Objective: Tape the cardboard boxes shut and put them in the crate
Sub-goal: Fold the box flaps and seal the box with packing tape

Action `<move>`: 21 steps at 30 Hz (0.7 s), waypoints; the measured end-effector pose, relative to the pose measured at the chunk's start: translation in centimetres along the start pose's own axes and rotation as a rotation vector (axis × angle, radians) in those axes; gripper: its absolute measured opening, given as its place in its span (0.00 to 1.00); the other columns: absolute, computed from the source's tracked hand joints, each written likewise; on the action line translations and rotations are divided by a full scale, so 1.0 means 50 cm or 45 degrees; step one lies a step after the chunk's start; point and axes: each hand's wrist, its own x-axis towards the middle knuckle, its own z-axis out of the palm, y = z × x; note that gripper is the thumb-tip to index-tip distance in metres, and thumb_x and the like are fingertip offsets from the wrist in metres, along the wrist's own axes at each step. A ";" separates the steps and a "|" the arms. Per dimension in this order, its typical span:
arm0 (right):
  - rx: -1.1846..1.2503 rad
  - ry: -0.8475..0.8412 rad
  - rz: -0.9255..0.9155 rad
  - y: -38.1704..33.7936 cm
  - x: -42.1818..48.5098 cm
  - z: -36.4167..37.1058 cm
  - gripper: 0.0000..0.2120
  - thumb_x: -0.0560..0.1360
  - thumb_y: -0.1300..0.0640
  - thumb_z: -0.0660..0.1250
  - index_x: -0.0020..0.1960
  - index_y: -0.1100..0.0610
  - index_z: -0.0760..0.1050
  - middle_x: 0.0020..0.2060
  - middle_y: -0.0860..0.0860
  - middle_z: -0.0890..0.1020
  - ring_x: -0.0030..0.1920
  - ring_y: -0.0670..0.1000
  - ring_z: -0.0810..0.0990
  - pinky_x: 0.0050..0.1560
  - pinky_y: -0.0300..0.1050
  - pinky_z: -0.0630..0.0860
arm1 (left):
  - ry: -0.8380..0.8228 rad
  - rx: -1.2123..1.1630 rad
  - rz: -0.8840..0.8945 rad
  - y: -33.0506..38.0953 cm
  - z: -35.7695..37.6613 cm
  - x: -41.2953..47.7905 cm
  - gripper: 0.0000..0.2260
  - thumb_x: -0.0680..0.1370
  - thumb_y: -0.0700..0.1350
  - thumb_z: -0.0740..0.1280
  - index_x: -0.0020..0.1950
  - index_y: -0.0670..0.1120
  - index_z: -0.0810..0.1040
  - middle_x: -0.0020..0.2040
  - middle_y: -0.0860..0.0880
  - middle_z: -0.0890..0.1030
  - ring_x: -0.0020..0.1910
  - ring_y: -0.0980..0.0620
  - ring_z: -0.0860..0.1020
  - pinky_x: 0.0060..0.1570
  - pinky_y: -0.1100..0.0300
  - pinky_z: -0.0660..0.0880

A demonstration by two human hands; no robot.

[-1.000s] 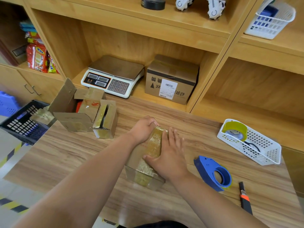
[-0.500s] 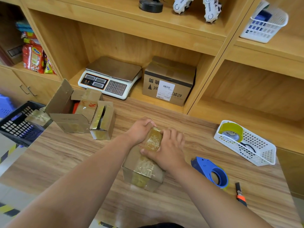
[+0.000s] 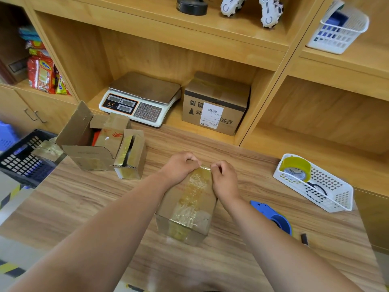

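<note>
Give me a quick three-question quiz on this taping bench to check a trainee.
1. True or false: the blue tape dispenser lies on the table, outside the white basket.
2. Where do the left hand and right hand pinch the box? A) its far end B) its near end C) underneath it
3. Fill in: the dark crate sits off the table's ___ edge.
Key: 1 true; 2 A; 3 left.
</note>
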 end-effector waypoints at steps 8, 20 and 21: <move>0.093 -0.036 0.117 0.012 0.002 -0.015 0.11 0.79 0.56 0.60 0.38 0.49 0.75 0.37 0.41 0.79 0.39 0.44 0.76 0.38 0.39 0.69 | 0.010 0.194 0.107 0.006 0.002 0.004 0.06 0.79 0.42 0.63 0.45 0.45 0.78 0.50 0.48 0.77 0.46 0.56 0.74 0.38 0.78 0.65; 0.261 0.128 -0.032 -0.017 -0.023 -0.068 0.07 0.72 0.57 0.68 0.35 0.53 0.77 0.32 0.45 0.80 0.34 0.38 0.74 0.34 0.28 0.67 | 0.236 0.014 0.275 0.055 0.042 -0.050 0.08 0.78 0.42 0.64 0.41 0.52 0.78 0.44 0.59 0.75 0.57 0.49 0.76 0.59 0.64 0.69; 0.258 0.147 -0.065 -0.023 -0.023 -0.073 0.06 0.71 0.58 0.68 0.35 0.51 0.78 0.34 0.43 0.81 0.37 0.38 0.76 0.37 0.28 0.69 | 0.261 -0.023 0.283 0.061 0.043 -0.052 0.07 0.78 0.42 0.65 0.41 0.51 0.79 0.44 0.60 0.75 0.59 0.48 0.75 0.62 0.58 0.69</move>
